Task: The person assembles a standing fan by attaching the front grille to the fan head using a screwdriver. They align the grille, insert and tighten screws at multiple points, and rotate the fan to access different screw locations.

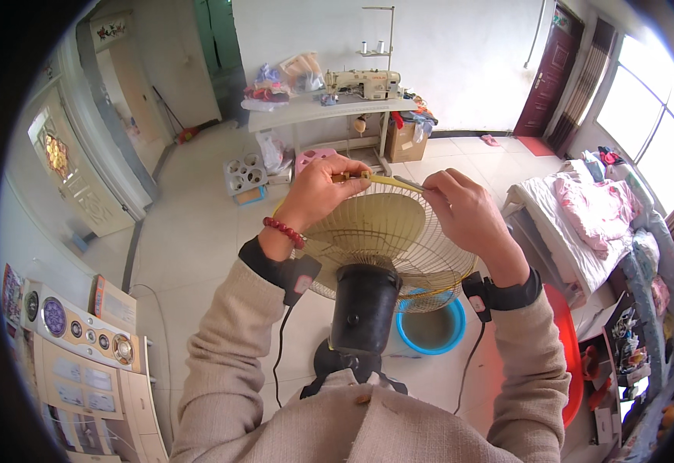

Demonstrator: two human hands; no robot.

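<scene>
A standing fan with a pale wire guard (449,247) is right in front of me, its black motor housing (364,309) facing me. Pale blades (368,220) show through the wires. My left hand (314,189) is at the top of the guard's yellow rim, fingers closed around a small orange-brown piece (341,177). A little to the right, my right hand (468,212) pinches a thin grey piece (408,184) by the same rim. The fingers hide most of both pieces, so I cannot tell their kind.
A blue basin (434,352) with murky liquid stands on the floor beyond the fan. At my right is a red rounded object (572,355). A sewing machine (364,83) stands on a table (314,113) by the far wall. A bed (564,224) is farther right.
</scene>
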